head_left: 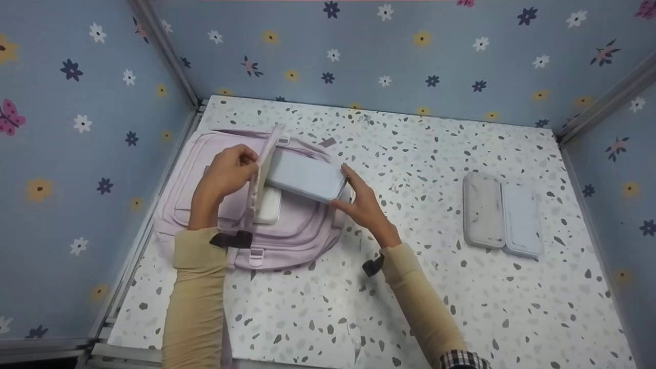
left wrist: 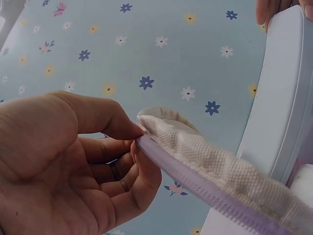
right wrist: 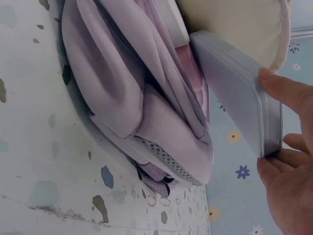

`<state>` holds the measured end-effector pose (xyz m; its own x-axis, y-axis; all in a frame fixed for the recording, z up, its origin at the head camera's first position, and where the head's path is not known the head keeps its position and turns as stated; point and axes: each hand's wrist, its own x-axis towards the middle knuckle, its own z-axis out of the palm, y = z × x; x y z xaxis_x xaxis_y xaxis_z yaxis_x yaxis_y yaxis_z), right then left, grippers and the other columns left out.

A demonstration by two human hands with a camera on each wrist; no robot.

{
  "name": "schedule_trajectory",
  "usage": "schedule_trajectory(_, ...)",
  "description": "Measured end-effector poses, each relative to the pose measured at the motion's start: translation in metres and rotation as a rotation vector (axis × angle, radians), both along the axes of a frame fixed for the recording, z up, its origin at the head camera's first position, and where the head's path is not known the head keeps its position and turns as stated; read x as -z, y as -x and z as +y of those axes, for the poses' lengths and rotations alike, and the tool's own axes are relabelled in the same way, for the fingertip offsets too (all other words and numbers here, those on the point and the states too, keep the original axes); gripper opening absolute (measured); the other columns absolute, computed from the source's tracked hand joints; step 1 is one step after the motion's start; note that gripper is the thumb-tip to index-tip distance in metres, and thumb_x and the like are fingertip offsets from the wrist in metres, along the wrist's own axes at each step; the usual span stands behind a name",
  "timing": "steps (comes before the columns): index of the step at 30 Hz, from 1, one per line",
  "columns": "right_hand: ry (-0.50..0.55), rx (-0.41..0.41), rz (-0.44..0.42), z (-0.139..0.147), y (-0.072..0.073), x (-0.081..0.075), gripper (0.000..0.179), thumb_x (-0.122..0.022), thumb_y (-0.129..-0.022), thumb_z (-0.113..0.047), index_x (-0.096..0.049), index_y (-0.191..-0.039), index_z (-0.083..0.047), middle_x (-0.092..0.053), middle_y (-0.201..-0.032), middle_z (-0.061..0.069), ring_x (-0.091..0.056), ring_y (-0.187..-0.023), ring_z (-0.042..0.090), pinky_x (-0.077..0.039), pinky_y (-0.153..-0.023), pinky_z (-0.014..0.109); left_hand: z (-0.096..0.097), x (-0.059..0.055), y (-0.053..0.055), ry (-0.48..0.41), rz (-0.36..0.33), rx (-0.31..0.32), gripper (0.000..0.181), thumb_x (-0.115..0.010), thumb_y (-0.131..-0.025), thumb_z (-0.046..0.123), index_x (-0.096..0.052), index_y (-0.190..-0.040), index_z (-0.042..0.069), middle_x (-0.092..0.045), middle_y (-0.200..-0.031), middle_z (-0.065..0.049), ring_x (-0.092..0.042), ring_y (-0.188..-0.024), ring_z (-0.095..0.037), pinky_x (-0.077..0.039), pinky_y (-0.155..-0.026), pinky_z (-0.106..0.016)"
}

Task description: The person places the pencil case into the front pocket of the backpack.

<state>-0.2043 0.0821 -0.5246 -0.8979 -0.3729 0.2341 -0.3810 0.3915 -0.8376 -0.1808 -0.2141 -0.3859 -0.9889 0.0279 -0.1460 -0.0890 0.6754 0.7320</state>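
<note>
A lilac backpack (head_left: 294, 253) lies on the tabletop with its front flap (head_left: 263, 174) lifted. My left hand (head_left: 225, 171) pinches the zippered edge of that flap between thumb and index finger; in the left wrist view the zipper tape (left wrist: 195, 181) and cream lining show. My right hand (head_left: 363, 201) grips the outer end of a light blue hard case (head_left: 307, 176), thumb on one side and fingers on the other. The case's far end reaches behind the flap, over the opening. Inside the bag a white case (head_left: 269, 206) and a pink item (right wrist: 188, 66) show partly.
To the right on the speckled tabletop (head_left: 410, 307), a grey case (head_left: 483, 210) and another light blue case (head_left: 521, 218) lie side by side. Flower-patterned panels (head_left: 359, 56) enclose the table at the back and both sides.
</note>
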Motion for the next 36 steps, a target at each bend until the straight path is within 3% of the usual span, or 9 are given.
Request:
schedule_trajectory(7, -0.004, -0.043, -0.058, -0.006, 0.016, -0.001, 0.087, -0.077, -0.078, -0.010, -0.027, -0.149, -0.002, -0.031, -0.153, 0.016, -0.031, -0.142, 0.026, -0.026, -0.114, 0.025, 0.004, -0.001, 0.002, -0.015, 0.040, 0.035, 0.024, -0.046, -0.092, 0.009, -0.058, -0.109, -0.004, -0.057, -0.099, -0.015, -0.050, -0.090, -0.024, -0.040, -0.077, -0.034)
schedule_trajectory(14, -0.079, -0.059, -0.110, -0.017, 0.028, -0.001, 0.089, -0.076, -0.081, -0.015, -0.022, -0.151, -0.005, -0.026, -0.156, 0.015, -0.028, -0.142, 0.028, -0.026, -0.115, 0.034, 0.007, -0.002, 0.002, -0.029, 0.063, 0.042, 0.024, -0.047, -0.092, 0.008, -0.058, -0.108, -0.005, -0.056, -0.099, -0.016, -0.050, -0.090, -0.025, -0.041, -0.077, -0.033)
schedule_trajectory(23, -0.091, -0.068, -0.140, -0.047, 0.045, -0.006, 0.094, -0.076, -0.080, -0.017, -0.018, -0.152, -0.005, -0.025, -0.156, 0.013, -0.032, -0.140, 0.032, -0.027, -0.115, 0.037, 0.011, -0.006, 0.001, -0.025, 0.075, 0.063, 0.023, -0.047, -0.091, 0.007, -0.058, -0.108, -0.005, -0.056, -0.098, -0.016, -0.049, -0.090, -0.025, -0.041, -0.080, -0.034)
schedule_trajectory(29, -0.084, -0.096, -0.161, -0.067, 0.052, -0.005, 0.093, -0.075, -0.080, -0.012, -0.016, -0.152, -0.004, -0.022, -0.157, 0.013, -0.030, -0.142, 0.028, -0.026, -0.115, 0.033, 0.010, -0.007, 0.001, -0.035, 0.093, 0.078, 0.023, -0.047, -0.091, 0.006, -0.058, -0.107, -0.005, -0.056, -0.098, -0.017, -0.050, -0.090, -0.025, -0.041, -0.080, -0.035)
schedule_trajectory(36, -0.097, -0.092, -0.224, -0.079, 0.053, 0.006, 0.093, -0.072, -0.081, -0.009, -0.013, -0.153, -0.005, -0.019, -0.159, 0.009, -0.028, -0.143, 0.025, -0.024, -0.115, 0.029, 0.011, 0.000, 0.002, -0.060, 0.096, 0.083, 0.022, -0.047, -0.089, 0.004, -0.058, -0.105, -0.006, -0.056, -0.095, -0.016, -0.050, -0.088, -0.024, -0.041, -0.078, -0.033)
